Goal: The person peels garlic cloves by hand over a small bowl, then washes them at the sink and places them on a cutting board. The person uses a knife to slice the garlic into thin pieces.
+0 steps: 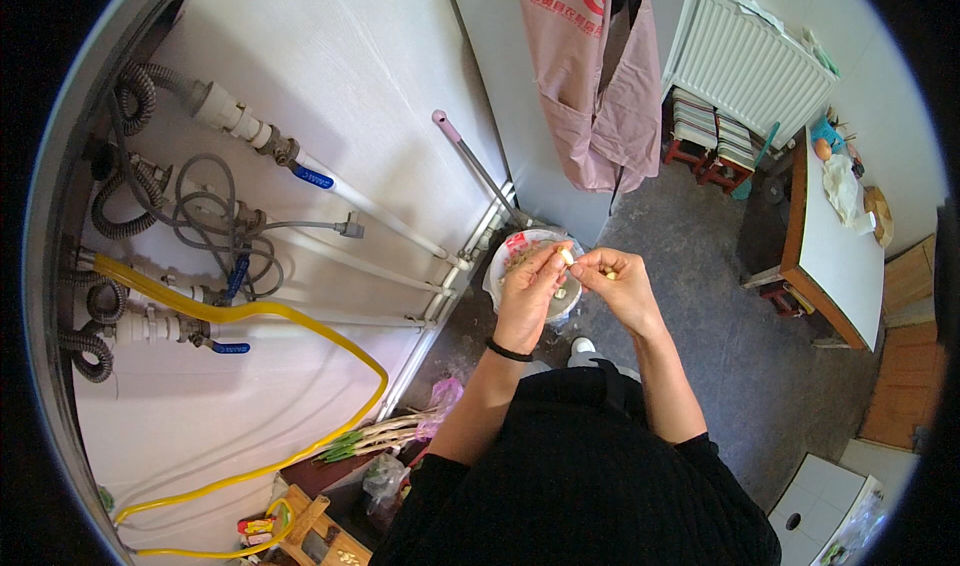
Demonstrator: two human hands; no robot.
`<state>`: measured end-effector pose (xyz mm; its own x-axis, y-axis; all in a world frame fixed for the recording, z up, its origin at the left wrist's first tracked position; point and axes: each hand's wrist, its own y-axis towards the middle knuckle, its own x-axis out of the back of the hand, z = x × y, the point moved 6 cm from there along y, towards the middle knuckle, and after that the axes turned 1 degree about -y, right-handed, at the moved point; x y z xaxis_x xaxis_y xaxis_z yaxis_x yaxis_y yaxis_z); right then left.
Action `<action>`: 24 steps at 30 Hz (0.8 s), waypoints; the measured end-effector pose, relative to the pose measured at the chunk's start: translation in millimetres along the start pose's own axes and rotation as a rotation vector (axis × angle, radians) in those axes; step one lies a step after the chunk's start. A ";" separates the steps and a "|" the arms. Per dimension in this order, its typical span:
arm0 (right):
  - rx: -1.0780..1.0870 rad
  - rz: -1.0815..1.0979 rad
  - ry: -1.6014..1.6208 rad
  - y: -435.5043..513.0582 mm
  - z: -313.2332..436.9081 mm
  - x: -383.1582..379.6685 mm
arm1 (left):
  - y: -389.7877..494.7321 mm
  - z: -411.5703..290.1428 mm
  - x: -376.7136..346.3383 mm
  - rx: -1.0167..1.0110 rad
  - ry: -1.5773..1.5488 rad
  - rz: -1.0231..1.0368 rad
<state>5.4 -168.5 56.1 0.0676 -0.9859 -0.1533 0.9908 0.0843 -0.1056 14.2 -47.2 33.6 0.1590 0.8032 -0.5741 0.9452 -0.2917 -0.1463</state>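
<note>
A small pale piece, apparently a garlic clove (566,255), is pinched between the fingertips of my left hand (527,294). My right hand (621,285) meets it there with thumb and index finger on the clove's edge, and another yellowish clove (611,275) is tucked in its curled fingers. Under both hands stands a round white bucket (495,285) with a plastic liner and pale scraps inside. The hands partly cover its opening.
A pink-handled rod (476,162) leans by the bucket. Pipes, a yellow hose (300,317) and a grey cable (225,213) line the left wall. Green onions (367,438) lie lower left. A pink apron (592,108) hangs ahead; a white-topped table (832,243) and striped stools (694,127) are right.
</note>
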 end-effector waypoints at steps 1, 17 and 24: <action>-0.001 -0.005 -0.006 -0.2 -0.4 0.2 | -0.9 -0.8 -1.1 -0.002 0.022 -0.006; 0.138 -0.125 -0.260 -2.3 21.7 11.2 | -13.1 -41.1 -22.5 -0.536 0.865 -0.055; -0.001 -0.076 -0.107 -2.8 7.5 11.2 | -19.7 -52.1 -36.5 -0.618 1.113 -0.003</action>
<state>4.3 -180.9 62.1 0.0047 -0.9992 -0.0396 0.9934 0.0092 -0.1140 4.6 -43.7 99.4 0.0253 0.8911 0.4532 0.8732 -0.2404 0.4239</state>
